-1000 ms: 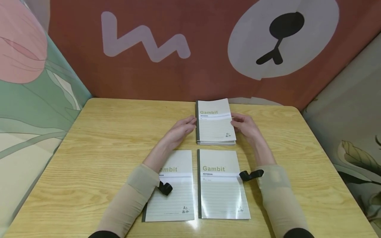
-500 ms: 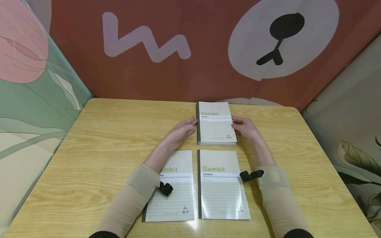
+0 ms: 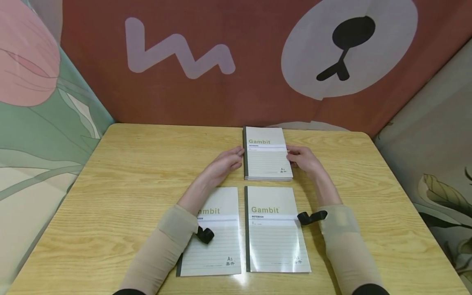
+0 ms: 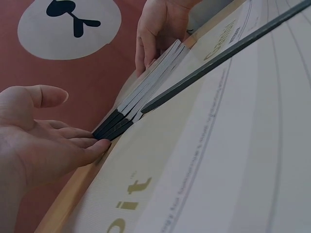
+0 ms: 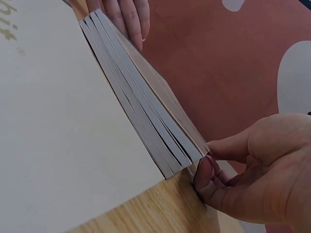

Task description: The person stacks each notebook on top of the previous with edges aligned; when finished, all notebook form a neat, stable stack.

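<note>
Toward the table's back edge lies a stack of Gambit notebooks (image 3: 266, 162) with pale lined covers and dark spines. My left hand (image 3: 224, 164) touches its spine side with fingers extended, and in the left wrist view the fingertips (image 4: 99, 141) meet the dark spines. On the opposite side my right hand (image 3: 305, 159) pinches the stack's edge; the right wrist view shows thumb and finger at a corner of the page blocks (image 5: 146, 116). Nearer me, two more notebooks lie flat side by side: a left one (image 3: 217, 246), partly covered by my left forearm, and a right one (image 3: 276, 241).
The wooden table (image 3: 129, 184) ends just behind the stack, against a reddish-brown printed backdrop (image 3: 254, 94). Patterned panels (image 3: 431, 143) stand at the sides. Small black cameras (image 3: 311, 217) stick out from both wrists above the near notebooks.
The top notebook of the stack has turned slightly and slid toward me, so its edges line up better with those beneath. Both hands stay at the sides of the stack.
</note>
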Available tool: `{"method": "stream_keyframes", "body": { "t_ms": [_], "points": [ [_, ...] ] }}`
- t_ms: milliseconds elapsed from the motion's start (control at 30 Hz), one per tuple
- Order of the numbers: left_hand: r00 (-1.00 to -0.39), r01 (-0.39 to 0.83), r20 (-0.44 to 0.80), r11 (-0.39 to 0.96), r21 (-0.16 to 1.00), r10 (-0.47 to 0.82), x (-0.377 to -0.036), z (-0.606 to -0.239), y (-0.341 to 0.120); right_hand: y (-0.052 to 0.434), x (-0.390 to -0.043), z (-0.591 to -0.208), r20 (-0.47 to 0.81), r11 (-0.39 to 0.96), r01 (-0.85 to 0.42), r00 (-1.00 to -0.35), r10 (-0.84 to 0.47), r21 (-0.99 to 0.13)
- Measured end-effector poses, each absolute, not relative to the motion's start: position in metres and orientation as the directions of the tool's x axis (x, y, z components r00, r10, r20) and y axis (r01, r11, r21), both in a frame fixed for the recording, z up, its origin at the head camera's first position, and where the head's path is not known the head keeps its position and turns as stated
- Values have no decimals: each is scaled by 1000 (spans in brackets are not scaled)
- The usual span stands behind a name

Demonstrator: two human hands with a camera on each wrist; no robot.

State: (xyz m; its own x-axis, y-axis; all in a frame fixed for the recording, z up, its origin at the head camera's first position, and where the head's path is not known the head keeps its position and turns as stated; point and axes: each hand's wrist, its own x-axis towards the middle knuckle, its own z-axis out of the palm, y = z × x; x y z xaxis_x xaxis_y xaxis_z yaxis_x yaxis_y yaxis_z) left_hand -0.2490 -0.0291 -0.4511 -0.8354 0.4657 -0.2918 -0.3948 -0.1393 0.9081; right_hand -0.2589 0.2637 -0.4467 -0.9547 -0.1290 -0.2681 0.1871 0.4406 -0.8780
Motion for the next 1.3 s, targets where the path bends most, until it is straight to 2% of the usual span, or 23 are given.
{"method": "stream_keyframes", "body": {
  "t_ms": [533,800,967,1100,1200,1300],
  "points": [
    [-825,-391,-283,-132,911,489,-244,-452,-22,271,-254,-447,-293,476,195,-946,-140,-857],
    [-822,-383,-292,-95,919,489,-241,-448,-21,273,-250,-443,-311,454,223,-941,-130,-863],
    [-845,-366,-309,-52,929,437,-241,-439,-24,273,-247,-440,-309,411,238,-944,-115,-880],
    [-869,-340,-297,-42,939,395,-238,-430,-30,273,-242,-436,-257,359,217,-964,-68,-908],
    [-876,-303,-286,18,953,387,-234,-425,-33,278,-235,-431,-210,330,191,-977,-23,-924],
    [-880,-254,-280,119,960,383,-226,-419,-35,285,-226,-424,-179,361,160,-984,-19,-919]
  ]
}}
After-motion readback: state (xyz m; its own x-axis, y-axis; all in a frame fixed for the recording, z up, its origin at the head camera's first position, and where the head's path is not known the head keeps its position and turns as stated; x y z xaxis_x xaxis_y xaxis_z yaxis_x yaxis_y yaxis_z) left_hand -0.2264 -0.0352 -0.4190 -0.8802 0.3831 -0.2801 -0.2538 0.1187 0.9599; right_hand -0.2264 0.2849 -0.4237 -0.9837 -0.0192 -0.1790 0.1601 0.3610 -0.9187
